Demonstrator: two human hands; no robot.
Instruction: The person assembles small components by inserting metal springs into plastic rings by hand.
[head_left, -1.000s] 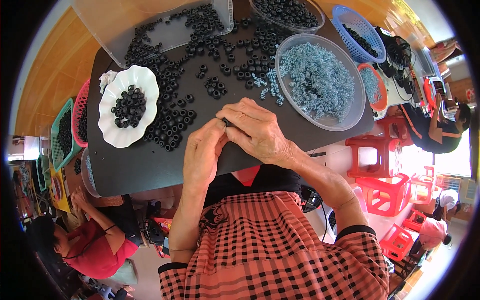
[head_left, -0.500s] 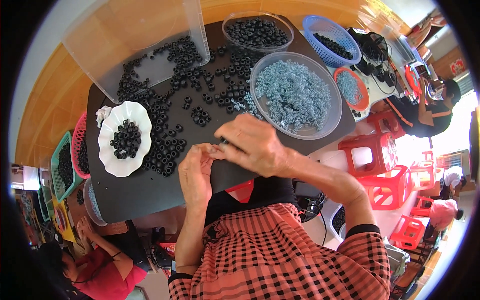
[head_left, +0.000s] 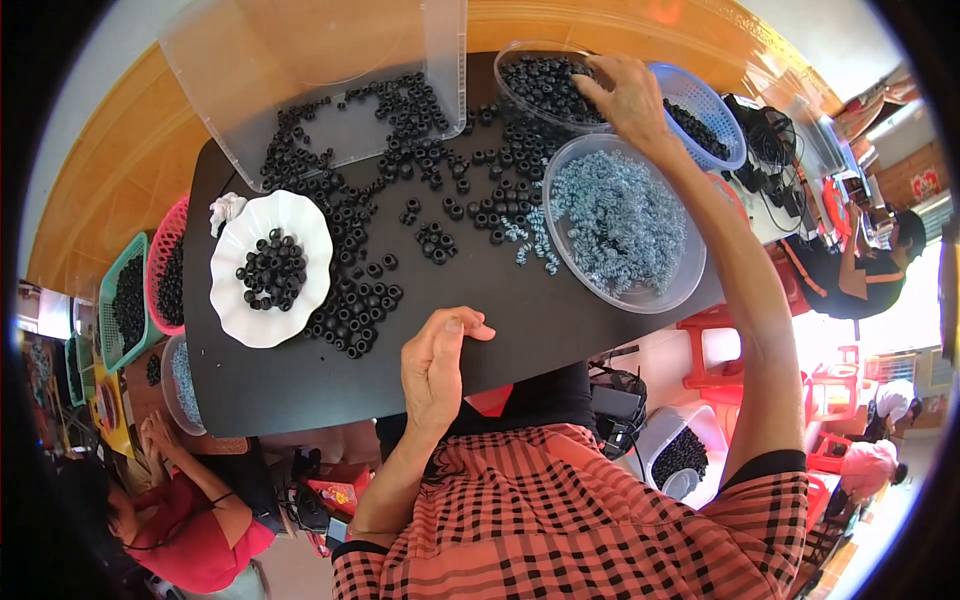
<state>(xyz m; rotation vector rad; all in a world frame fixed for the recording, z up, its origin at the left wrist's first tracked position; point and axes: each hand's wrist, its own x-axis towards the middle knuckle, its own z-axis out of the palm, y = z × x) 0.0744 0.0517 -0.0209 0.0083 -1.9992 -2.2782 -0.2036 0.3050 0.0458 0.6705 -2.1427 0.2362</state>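
Note:
My right hand [head_left: 628, 98] hangs over the right rim of a clear round bowl [head_left: 508, 95] of small black ring-shaped parts, thumb and fingers apart. Nothing shows between those fingers. Close to the table's front edge, my left hand [head_left: 435, 365] is raised with its fingers curled in and the thumb against them; whatever it may hold is hidden. Beneath my right forearm stands a wide clear tub [head_left: 690, 262] of pale blue-grey clear coiled pieces [head_left: 620, 220]. A few of these coils lie beside it. Loose black parts [head_left: 365, 312] spread over the dark table.
On the left, a white scalloped plate [head_left: 228, 310] holds more black parts. A tipped clear bin [head_left: 330, 60] spills them at the back. Right of the bowl sits a blue basket [head_left: 735, 140]. Pink [head_left: 160, 255] and green baskets [head_left: 108, 300] stand left. Co-workers sit at both sides.
My right hand has left my left hand and moved up and right to the bowl of black parts. The left hand stays near the front edge, now alone, its fingers curled.

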